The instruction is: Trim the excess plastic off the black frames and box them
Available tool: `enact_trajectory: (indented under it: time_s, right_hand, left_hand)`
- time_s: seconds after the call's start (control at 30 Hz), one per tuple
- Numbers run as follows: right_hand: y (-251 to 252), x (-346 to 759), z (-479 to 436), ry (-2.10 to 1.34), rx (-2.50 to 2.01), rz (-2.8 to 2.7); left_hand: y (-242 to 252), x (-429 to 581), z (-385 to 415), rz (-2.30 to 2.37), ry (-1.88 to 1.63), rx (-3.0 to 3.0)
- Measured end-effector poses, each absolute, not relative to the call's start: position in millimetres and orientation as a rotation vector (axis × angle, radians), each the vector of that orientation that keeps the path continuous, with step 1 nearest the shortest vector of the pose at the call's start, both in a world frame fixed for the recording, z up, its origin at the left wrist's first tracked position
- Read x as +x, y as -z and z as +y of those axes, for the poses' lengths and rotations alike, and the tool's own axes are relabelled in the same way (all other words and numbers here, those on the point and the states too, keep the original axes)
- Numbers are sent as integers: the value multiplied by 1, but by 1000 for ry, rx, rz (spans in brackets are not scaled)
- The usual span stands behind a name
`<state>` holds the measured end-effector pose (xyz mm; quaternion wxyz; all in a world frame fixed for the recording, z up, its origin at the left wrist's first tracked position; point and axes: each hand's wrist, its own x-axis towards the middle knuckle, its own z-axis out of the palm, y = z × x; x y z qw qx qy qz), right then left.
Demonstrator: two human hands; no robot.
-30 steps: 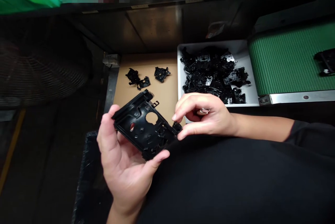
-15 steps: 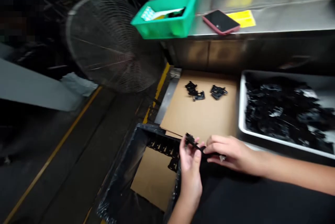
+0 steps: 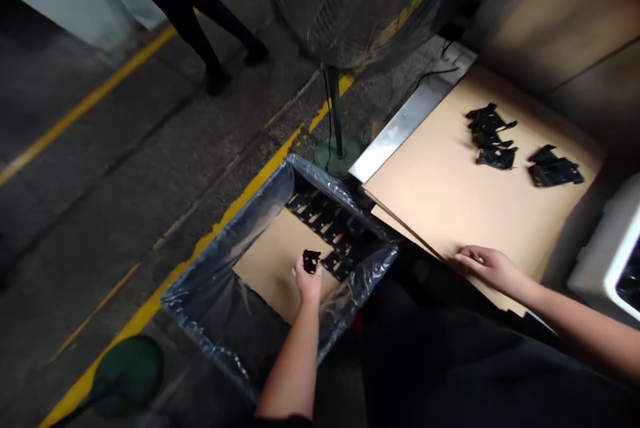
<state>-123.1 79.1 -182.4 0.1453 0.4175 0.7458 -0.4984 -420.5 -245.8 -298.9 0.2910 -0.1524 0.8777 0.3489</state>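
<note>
My left hand (image 3: 307, 279) grips a black plastic part (image 3: 311, 261) with cut-outs, inside a box lined with clear plastic (image 3: 215, 329). Beneath it lies a cardboard sheet (image 3: 273, 251) in the box. Rows of similar black parts (image 3: 325, 221) cover the sheet's far and right side. My right hand (image 3: 487, 269) is closed at the near edge of a cardboard-topped table (image 3: 440, 181); a small pale bit shows at its fingers, too small to name. Further back on that cardboard lie a cluster of black parts (image 3: 493, 138) and another black piece (image 3: 555, 167).
A white tray (image 3: 613, 275) of dark parts is cut off at the right edge. Behind the box stand a large fan (image 3: 350, 8) and its round green base (image 3: 337, 156). A person's legs (image 3: 195, 21) show on the floor at upper left. Yellow lines (image 3: 200, 245) mark the floor.
My left hand has moved down into the lined box with the black part, away from my right hand. My right hand now rests by the table edge. The view has swung down and left.
</note>
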Motion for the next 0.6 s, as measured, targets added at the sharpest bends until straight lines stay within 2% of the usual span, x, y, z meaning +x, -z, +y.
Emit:
enact_trajectory:
  time_s: [0.17,0.33,0.47,0.6]
  right_hand:
    - [191,-118,84,1402,1467,1946]
    - [190,-114,82,1394,1618,1856]
    - [189,-114,82,1437,1625,1828]
    - [190,-119,82,1538,1559,1826]
  left_hand:
    - [379,-459,-272,2414,-619,-207]
    - [431,-466,-252,2349,-571,75]
    - [448,-458,-242,2338,-596,179]
    - [434,-451,-232,2486,-590,94]
